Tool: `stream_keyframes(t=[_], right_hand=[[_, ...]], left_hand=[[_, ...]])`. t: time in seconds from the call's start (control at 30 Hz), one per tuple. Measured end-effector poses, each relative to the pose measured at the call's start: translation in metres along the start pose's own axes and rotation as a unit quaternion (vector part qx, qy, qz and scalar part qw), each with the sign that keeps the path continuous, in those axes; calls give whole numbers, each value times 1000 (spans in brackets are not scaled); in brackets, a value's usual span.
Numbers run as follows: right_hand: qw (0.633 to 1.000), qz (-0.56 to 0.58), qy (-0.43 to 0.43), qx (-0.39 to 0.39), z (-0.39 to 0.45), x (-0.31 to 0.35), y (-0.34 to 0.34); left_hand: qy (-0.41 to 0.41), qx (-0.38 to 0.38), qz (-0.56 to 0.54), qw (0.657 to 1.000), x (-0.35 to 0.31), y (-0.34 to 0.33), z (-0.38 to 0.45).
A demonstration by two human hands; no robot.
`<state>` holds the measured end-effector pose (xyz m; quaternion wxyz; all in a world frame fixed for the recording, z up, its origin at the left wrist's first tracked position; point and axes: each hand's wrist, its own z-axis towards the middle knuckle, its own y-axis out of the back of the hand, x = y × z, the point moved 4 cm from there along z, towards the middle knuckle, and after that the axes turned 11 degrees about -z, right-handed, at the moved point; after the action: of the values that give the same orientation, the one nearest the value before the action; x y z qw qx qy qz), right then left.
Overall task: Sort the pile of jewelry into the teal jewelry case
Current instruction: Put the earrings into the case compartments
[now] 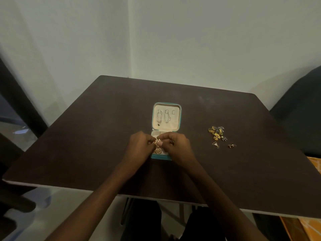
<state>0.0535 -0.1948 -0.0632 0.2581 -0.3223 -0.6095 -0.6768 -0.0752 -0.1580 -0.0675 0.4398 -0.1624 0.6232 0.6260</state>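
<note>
The teal jewelry case (180, 117) lies open mid-table, its cream lid flat toward the far side with two silver chains (163, 117) hung inside. Over the lower tray, my left hand (139, 146) and my right hand (175, 146) meet, both pinching a gold chain with a round pendant (157, 149) that dangles between the fingertips. Most of the tray is hidden under the hands. The jewelry pile (217, 133), gold and dark pieces, lies on the table to the right, apart from both hands.
A triangular pendant (215, 144) and a small silver piece (231, 145) lie just in front of the pile. The dark brown table (104, 127) ends in a near edge above my lap. A dark chair (298, 108) stands at the right, a wall behind.
</note>
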Motion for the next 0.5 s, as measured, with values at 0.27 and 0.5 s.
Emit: stream_keyframes(t=[0.27, 0.5], right_hand=[[1000, 5, -13, 1, 8, -2, -2], [999, -27, -11, 16, 13, 2, -1]], left_hand=[[-8, 1, 89, 996, 7, -13, -8], [22, -84, -36, 996, 11, -9, -12]])
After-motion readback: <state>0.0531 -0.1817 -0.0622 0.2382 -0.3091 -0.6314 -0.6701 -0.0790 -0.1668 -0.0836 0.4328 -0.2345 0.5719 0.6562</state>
